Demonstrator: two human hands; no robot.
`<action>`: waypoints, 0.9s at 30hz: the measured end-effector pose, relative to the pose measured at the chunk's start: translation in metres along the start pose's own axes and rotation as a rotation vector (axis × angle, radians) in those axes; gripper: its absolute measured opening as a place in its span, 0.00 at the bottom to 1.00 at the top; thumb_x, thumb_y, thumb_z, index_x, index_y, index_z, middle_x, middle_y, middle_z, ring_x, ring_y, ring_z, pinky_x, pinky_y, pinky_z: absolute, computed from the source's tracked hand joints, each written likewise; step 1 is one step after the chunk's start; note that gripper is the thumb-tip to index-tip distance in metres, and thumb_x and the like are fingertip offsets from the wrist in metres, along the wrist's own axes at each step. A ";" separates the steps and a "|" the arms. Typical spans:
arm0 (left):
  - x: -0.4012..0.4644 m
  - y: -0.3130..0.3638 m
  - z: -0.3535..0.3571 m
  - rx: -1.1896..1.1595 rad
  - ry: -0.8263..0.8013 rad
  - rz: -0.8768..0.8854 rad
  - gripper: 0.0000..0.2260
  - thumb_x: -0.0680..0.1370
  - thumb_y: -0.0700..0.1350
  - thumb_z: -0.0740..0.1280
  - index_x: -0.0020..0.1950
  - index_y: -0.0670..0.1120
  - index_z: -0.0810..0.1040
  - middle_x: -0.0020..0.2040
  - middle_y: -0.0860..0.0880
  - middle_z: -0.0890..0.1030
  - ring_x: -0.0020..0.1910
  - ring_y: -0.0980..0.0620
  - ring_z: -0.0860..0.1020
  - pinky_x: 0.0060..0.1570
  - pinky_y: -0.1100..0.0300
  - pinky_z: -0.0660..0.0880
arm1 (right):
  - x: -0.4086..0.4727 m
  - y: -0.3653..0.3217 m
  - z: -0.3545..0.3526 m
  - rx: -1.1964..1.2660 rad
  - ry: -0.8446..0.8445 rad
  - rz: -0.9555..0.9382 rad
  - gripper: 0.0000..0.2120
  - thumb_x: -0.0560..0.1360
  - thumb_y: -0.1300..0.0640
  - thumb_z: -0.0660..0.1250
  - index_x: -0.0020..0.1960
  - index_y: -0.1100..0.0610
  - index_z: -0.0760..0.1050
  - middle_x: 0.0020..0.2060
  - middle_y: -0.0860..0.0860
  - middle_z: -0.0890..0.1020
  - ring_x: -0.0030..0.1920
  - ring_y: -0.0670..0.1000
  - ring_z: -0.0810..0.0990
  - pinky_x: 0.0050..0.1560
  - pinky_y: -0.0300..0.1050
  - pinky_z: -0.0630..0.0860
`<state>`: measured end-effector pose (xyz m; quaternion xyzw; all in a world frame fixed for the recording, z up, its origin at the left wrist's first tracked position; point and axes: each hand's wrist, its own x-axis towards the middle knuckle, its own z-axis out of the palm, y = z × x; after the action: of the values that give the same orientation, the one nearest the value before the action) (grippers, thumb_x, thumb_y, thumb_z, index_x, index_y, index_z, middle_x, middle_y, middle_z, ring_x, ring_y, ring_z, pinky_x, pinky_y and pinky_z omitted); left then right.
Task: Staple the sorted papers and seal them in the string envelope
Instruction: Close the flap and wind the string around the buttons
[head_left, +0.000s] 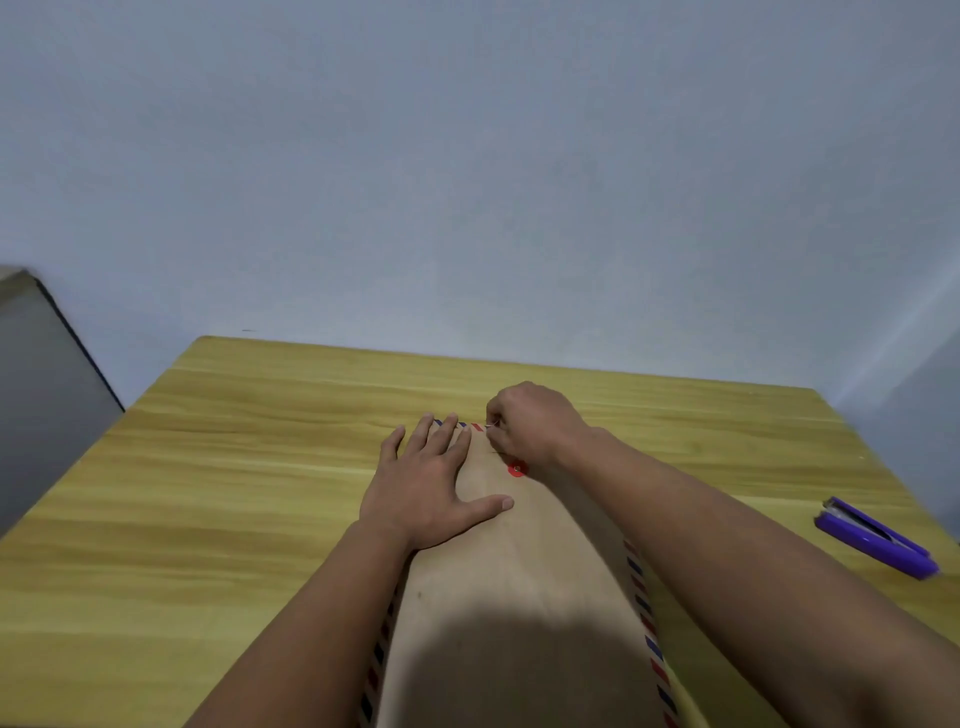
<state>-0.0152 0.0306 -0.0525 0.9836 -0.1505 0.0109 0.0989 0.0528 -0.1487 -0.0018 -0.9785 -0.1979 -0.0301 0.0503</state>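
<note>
office-like room; wooden desk (260, 467); purple stapler (878, 543); bare wall (467, 156)

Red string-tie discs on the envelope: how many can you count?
1. The red disc sits near the envelope's far end, beside the right hand; another may be hidden beneath it.

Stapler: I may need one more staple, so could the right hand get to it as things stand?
Probably yes: the stapler lies alone on the table, right of the right hand, which pinches the string.

yellow wooden table (208, 467) against pale blue-grey wall (467, 156)
</note>
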 end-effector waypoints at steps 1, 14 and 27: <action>0.000 0.000 0.000 0.001 0.001 -0.002 0.50 0.69 0.83 0.46 0.83 0.55 0.54 0.85 0.54 0.49 0.83 0.52 0.43 0.79 0.43 0.42 | -0.005 0.000 0.000 0.007 0.004 -0.015 0.07 0.77 0.52 0.67 0.46 0.52 0.83 0.45 0.50 0.86 0.48 0.56 0.82 0.39 0.46 0.71; 0.000 0.002 -0.001 0.005 0.011 -0.019 0.51 0.67 0.84 0.46 0.83 0.55 0.54 0.85 0.54 0.50 0.83 0.52 0.44 0.80 0.43 0.43 | -0.091 0.037 -0.005 -0.259 0.086 -0.303 0.10 0.79 0.50 0.66 0.42 0.50 0.83 0.34 0.47 0.77 0.30 0.55 0.78 0.28 0.42 0.62; -0.001 0.002 -0.002 -0.006 0.017 -0.013 0.53 0.66 0.85 0.44 0.83 0.55 0.55 0.85 0.54 0.50 0.83 0.52 0.44 0.80 0.43 0.43 | -0.104 -0.021 -0.009 -0.487 -0.110 -0.300 0.10 0.82 0.56 0.62 0.54 0.55 0.82 0.47 0.54 0.80 0.42 0.59 0.82 0.33 0.49 0.65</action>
<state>-0.0173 0.0291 -0.0505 0.9842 -0.1431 0.0181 0.1031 -0.0513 -0.1705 0.0005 -0.9217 -0.3296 -0.0306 -0.2020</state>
